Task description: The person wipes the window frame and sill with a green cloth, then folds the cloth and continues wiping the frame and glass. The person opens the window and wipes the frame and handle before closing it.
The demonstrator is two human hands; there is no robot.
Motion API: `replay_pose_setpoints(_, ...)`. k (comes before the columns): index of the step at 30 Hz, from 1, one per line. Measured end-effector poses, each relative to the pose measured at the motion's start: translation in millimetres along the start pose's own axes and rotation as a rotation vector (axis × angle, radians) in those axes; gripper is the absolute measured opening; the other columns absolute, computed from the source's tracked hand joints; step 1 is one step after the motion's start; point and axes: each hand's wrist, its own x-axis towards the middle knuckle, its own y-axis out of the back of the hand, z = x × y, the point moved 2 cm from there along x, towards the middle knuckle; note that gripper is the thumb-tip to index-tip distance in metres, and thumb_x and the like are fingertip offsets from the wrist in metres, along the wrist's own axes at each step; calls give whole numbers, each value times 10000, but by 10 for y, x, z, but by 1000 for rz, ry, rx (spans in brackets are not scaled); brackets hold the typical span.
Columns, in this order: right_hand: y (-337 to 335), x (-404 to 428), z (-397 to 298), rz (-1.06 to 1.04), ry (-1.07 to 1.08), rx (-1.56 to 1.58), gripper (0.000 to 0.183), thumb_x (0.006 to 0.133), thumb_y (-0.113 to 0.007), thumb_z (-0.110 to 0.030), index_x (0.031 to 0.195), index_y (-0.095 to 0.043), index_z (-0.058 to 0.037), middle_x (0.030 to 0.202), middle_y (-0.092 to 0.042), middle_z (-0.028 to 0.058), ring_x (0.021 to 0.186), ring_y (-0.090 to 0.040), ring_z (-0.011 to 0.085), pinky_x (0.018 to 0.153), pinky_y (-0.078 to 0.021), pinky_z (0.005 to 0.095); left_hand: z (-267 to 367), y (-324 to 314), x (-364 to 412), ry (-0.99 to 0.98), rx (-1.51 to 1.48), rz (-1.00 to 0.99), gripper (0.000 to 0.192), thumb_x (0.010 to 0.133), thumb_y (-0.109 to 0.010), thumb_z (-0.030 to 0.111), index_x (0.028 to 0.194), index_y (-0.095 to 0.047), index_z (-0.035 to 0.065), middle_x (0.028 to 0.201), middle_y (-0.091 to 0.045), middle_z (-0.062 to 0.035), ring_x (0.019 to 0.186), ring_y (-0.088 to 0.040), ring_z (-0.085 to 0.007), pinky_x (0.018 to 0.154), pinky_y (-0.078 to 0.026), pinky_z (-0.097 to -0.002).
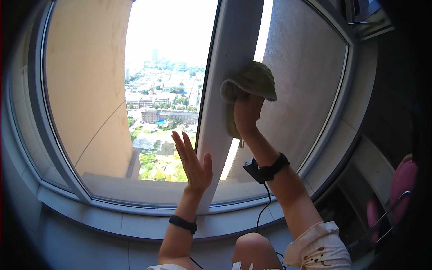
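Observation:
My right hand grips a greenish-grey cleaning cloth, bunched over the fingers and against the wide grey window mullion. Part of the cloth hangs below the hand, with a small loop at its lower end. The fingertips are hidden under the fabric. My left hand is raised and empty, its fingers upright and thumb apart, in front of the left window pane near the mullion. Whether it touches the glass I cannot tell.
A tiled sill curves below the window frame. From the band on my right wrist a black cable hangs past my knee. At the right are pink objects beside a metal rod. Buildings and greenery lie far below outside.

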Motion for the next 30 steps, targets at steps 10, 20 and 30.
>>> replay_pose_setpoints(10, 168, -982, 10, -216, 364, -205, 943, 797, -673, -552, 1440, -247, -9, 1425, -302, 261, 1335, -278, 437, 1082, -211, 567, -141, 25, -122, 74, 112, -35, 689, 933, -458, 204, 1503, -119, 17, 1558, -39, -248, 1436, -55, -442, 1128, -121, -573)
replay_pose_setpoints(20, -434, 1565, -223, -196, 326, -151, 740, 743, -752, -419, 1287, -453, -15, 1172, -548, 189, 1105, -526, 342, 1057, -293, 517, -176, -147, -221, 39, 60, -81, 676, 957, -436, 198, 1500, -89, -4, 1539, -26, -299, 1426, -32, -475, 1114, -98, -601)
replay_pose_setpoints(30, -839, 2968, -438, 48, 193, -637, 639, 800, -565, -564, 1194, -629, -66, 1265, -543, 279, 1221, -493, 390, 1017, -389, 432, -269, -126, -255, -39, 11, -80, 667, 961, -416, 218, 1481, -103, -57, 1526, -31, -325, 1419, -47, -488, 1118, -105, -587)
